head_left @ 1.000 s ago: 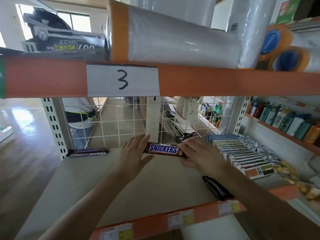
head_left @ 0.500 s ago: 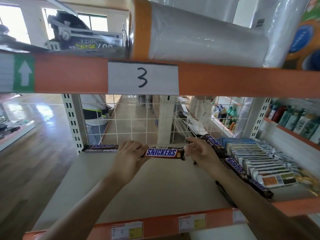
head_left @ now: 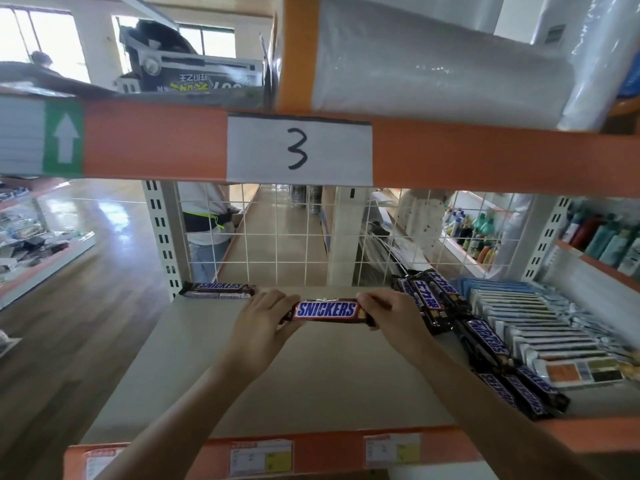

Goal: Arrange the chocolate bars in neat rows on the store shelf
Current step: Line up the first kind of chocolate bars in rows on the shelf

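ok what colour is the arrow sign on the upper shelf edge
A white arrow on a green sign, clearest in the head view.

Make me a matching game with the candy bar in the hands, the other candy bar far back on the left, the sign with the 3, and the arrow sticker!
Things:
1. Held Snickers bar
2. Back-left Snickers bar
3. Number 3 sign
4. Arrow sticker

Descriptions:
A. Green with a white arrow
B. Lying alone by the wire grid
C. White paper on the orange beam
D. Between the left hand and right hand

Pairs: 1-D, 2-B, 3-C, 4-A
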{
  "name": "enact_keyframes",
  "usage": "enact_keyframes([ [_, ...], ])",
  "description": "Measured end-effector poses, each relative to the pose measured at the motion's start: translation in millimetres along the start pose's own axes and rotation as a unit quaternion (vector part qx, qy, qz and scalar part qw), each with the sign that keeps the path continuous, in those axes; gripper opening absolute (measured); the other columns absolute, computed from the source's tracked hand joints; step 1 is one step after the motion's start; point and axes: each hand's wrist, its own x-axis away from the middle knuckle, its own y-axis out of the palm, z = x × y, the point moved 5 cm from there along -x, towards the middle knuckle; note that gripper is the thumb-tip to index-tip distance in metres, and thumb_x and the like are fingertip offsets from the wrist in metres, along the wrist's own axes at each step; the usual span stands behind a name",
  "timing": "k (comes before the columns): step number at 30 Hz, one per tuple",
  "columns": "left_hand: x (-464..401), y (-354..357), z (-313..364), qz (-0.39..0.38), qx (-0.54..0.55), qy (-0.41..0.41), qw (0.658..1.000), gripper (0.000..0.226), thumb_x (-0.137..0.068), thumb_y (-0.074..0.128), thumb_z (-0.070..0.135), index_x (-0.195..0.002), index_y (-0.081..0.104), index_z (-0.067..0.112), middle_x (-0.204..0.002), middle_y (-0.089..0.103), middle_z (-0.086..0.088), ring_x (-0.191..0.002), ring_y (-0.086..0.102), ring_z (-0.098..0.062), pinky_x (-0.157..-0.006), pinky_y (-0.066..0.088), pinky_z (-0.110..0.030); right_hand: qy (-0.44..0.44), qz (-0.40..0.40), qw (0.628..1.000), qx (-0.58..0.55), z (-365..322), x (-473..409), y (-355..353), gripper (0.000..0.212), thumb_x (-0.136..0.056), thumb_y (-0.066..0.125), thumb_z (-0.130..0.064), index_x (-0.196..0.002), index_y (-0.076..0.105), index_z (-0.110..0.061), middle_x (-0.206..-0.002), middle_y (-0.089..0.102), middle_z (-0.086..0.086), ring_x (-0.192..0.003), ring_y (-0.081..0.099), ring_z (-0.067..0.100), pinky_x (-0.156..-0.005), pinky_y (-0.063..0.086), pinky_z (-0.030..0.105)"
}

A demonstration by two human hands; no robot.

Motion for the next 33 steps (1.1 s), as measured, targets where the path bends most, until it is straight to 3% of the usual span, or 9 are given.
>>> enact_keyframes([
  [3, 3, -9, -1, -0.017, 0.099, -0.133, 0.986, 0.050, -0.081, 0.068, 0.034, -0.126, 0.052, 0.019, -0.099, 0.059, 0.006, -0.086, 0.056, -0.011, -0.076, 0.048, -0.026, -0.010, 0.004, 1.000, -0.013, -6, -3, -1, 0.018, -0.093, 0.053, -0.020, -0.093, 0.067, -0.008, -0.074, 0.063, -0.003, -0.064, 0.058, 0.007, -0.057, 0.049, 0.013],
  [5, 7, -9, -6, -0.046, 0.214, -0.259, 0.941, 0.061, -0.076, 0.075, 0.027, -0.126, 0.040, 0.032, -0.099, 0.054, 0.014, -0.086, 0.056, -0.005, -0.075, 0.043, -0.017, -0.008, 0.005, 0.999, -0.032, -7, -4, -2, 0.017, -0.093, 0.053, -0.019, -0.092, 0.067, -0.009, -0.075, 0.063, -0.002, -0.064, 0.058, 0.007, -0.055, 0.049, 0.011],
  [7, 12, -6, -10, -0.067, 0.337, -0.349, 0.872, 0.044, -0.077, 0.074, 0.019, -0.111, 0.049, 0.030, -0.095, 0.059, 0.009, -0.081, 0.059, -0.005, -0.069, 0.045, -0.014, -0.001, 0.012, 0.998, -0.054, -8, -5, -3, 0.014, -0.093, 0.053, -0.019, -0.090, 0.065, -0.013, -0.075, 0.063, -0.003, -0.064, 0.059, 0.007, -0.053, 0.049, 0.011],
  [9, 17, -7, -10, -0.070, 0.422, -0.396, 0.813, 0.020, -0.083, 0.068, 0.017, -0.100, 0.060, 0.020, -0.096, 0.065, -0.002, -0.079, 0.063, -0.011, -0.075, 0.049, -0.023, 0.002, 0.017, 0.997, -0.069, -9, -5, -3, 0.013, -0.093, 0.053, -0.019, -0.087, 0.064, -0.015, -0.076, 0.063, -0.003, -0.065, 0.059, 0.007, -0.053, 0.051, 0.012],
  [11, 23, -10, -9, -0.073, 0.448, -0.417, 0.787, 0.009, -0.086, 0.063, 0.021, -0.093, 0.064, 0.016, -0.093, 0.068, -0.003, -0.078, 0.065, -0.013, -0.081, 0.050, -0.029, 0.005, 0.012, 0.996, -0.084, -9, -5, 1, 0.013, -0.093, 0.054, -0.019, -0.086, 0.065, -0.016, -0.075, 0.063, -0.002, -0.064, 0.059, 0.008, -0.053, 0.051, 0.013],
  [13, 27, -11, -8, -0.064, 0.455, -0.430, 0.777, 0.008, -0.086, 0.062, 0.022, -0.086, 0.065, 0.014, -0.084, 0.069, -0.003, -0.075, 0.065, -0.013, -0.080, 0.052, -0.029, 0.011, 0.003, 0.995, -0.098, -10, -4, 7, 0.014, -0.092, 0.055, -0.020, -0.083, 0.065, -0.018, -0.074, 0.064, -0.003, -0.062, 0.059, 0.008, -0.054, 0.052, 0.015],
  [18, 38, -15, -11, -0.002, 0.476, -0.465, 0.746, 0.013, -0.085, 0.063, 0.013, -0.072, 0.066, 0.010, -0.065, 0.065, 0.002, -0.058, 0.060, -0.003, -0.062, 0.051, -0.014, 0.010, -0.015, 0.994, -0.104, -12, 0, 21, 0.015, -0.091, 0.057, -0.022, -0.079, 0.064, -0.027, -0.074, 0.065, -0.003, -0.062, 0.060, 0.008, -0.056, 0.053, 0.019],
  [27, 50, -43, -50, 0.010, 0.442, -0.486, 0.754, 0.018, -0.084, 0.065, 0.018, -0.071, 0.065, 0.006, -0.057, 0.065, 0.005, -0.052, 0.058, -0.004, -0.060, 0.049, -0.015, 0.059, -0.039, 0.994, -0.089, -33, -12, 64, 0.022, -0.091, 0.058, -0.026, -0.097, 0.069, -0.009, -0.077, 0.065, 0.003, -0.063, 0.057, 0.009, -0.052, 0.049, 0.011],
  [33, 59, -62, -89, -0.017, 0.428, -0.510, 0.746, 0.018, -0.086, 0.062, 0.026, -0.079, 0.065, 0.009, -0.070, 0.064, -0.003, -0.060, 0.056, -0.013, -0.064, 0.048, -0.022, 0.149, -0.067, 0.973, -0.161, -45, -16, 108, 0.025, -0.090, 0.059, -0.030, -0.100, 0.065, -0.009, -0.083, 0.065, 0.003, -0.069, 0.060, 0.009, -0.057, 0.052, 0.016],
])
